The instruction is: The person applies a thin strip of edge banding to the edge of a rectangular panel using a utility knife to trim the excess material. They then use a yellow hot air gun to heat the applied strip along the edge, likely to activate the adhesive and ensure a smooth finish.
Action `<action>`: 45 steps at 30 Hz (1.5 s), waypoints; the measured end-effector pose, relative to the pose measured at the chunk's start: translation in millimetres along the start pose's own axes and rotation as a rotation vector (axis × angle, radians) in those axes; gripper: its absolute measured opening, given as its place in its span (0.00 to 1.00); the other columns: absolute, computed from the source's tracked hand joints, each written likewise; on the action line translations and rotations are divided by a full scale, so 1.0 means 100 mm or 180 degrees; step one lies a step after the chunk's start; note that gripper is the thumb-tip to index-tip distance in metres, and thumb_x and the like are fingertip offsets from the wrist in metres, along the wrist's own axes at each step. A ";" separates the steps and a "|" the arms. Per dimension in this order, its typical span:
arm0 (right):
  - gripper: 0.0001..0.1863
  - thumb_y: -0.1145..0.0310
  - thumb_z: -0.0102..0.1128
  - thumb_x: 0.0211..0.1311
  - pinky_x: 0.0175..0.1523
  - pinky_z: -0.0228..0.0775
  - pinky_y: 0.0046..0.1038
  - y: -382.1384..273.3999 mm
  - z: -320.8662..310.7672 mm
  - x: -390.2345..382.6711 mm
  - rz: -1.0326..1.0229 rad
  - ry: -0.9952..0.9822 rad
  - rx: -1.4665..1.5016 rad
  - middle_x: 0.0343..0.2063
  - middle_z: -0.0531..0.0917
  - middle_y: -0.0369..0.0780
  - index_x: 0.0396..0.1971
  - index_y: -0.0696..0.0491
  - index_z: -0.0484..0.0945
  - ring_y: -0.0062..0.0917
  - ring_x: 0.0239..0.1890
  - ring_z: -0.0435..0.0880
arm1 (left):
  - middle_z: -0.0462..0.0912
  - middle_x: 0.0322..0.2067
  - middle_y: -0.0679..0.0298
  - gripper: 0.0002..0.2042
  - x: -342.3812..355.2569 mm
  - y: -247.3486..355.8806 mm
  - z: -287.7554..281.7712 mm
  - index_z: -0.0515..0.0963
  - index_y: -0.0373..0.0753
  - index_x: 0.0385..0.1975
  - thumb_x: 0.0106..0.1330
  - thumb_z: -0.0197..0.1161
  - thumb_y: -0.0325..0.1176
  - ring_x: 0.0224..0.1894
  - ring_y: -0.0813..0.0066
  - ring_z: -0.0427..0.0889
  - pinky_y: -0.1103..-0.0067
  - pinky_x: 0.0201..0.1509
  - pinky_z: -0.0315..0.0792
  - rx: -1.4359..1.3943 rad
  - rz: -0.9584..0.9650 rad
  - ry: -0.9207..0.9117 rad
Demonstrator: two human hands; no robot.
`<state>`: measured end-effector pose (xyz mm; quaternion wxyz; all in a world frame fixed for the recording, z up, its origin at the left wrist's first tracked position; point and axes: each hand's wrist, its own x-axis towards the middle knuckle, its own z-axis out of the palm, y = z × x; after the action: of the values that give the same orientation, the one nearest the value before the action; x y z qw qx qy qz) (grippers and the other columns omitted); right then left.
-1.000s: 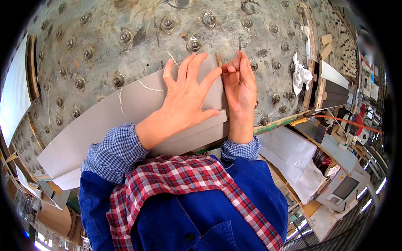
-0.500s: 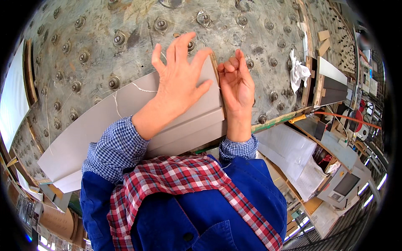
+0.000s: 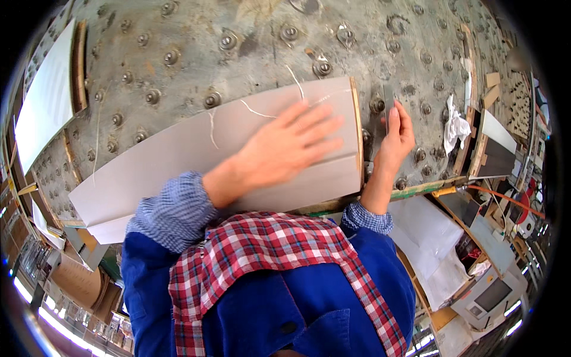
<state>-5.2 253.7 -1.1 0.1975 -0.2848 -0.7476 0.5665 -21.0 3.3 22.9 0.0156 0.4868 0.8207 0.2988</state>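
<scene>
A grey panel (image 3: pixel 172 154) with one curved long side lies in front of me, a narrow wooden-coloured edge (image 3: pixel 357 128) at its right end. Over its right part is my left hand (image 3: pixel 282 146), open with fingers stretched out and blurred by motion; whether it touches the surface I cannot tell. To the right of the panel's end, my right hand (image 3: pixel 397 140) is closed on a thin grey flat strip (image 3: pixel 388 102), held on edge between thumb and fingers. White thread-like strips (image 3: pixel 257 112) lie curled on the panel near its curved side.
The worktable (image 3: pixel 262 59) is studded with ball rollers (image 3: pixel 228 40). A crumpled white cloth (image 3: pixel 455 125) and dark-faced boards (image 3: pixel 495 147) lie at the right. A yellow-handled tool (image 3: pixel 445 191) sits by the table edge. At the left is a white panel (image 3: pixel 50 98).
My right hand has moved from beside the panel's end farther right, and the grey strip now shows in it. My left hand has come down and flattened over the panel.
</scene>
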 end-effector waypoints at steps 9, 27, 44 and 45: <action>0.09 0.72 0.60 0.61 0.57 0.65 0.30 0.08 -0.39 0.04 -0.1311 0.0139 -0.1445 0.42 0.80 0.40 0.41 0.55 0.81 0.30 0.49 0.77 | 0.56 0.69 0.57 0.25 -0.76 -0.45 -0.16 0.71 0.47 0.59 0.61 0.62 0.43 0.71 0.60 0.55 0.57 0.73 0.45 0.0713 -0.1497 -0.0065; 0.07 0.71 0.55 0.61 0.37 0.70 0.33 0.13 -1.73 -1.13 -0.1102 0.1595 -0.1911 0.27 0.83 0.38 0.36 0.50 0.82 0.34 0.29 0.82 | 0.53 0.68 0.41 0.43 -0.52 0.21 0.31 0.62 0.34 0.64 0.55 0.63 0.59 0.71 0.42 0.48 0.51 0.71 0.42 0.0910 -0.0935 -0.0377; 0.17 0.60 0.66 0.49 0.43 0.75 0.35 0.94 -3.29 -0.17 -0.0225 0.1953 -0.1645 0.31 0.83 0.45 0.35 0.56 0.80 0.38 0.36 0.83 | 0.61 0.65 0.43 0.38 -0.43 0.30 0.46 0.69 0.36 0.59 0.44 0.73 0.40 0.65 0.43 0.61 0.58 0.66 0.58 0.0454 -0.0226 0.0105; 0.18 0.61 0.66 0.49 0.44 0.76 0.35 1.04 -3.39 0.10 -0.0222 0.2038 -0.1725 0.32 0.83 0.45 0.37 0.57 0.79 0.39 0.37 0.83 | 0.61 0.64 0.43 0.38 -0.38 0.31 0.46 0.69 0.36 0.58 0.43 0.74 0.39 0.65 0.42 0.61 0.58 0.66 0.59 0.0419 -0.0273 0.0118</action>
<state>217.4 529.6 -6.1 0.3568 -0.4626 -0.7797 0.2253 37.8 5.7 -9.4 -0.0188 0.4456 0.8588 0.2522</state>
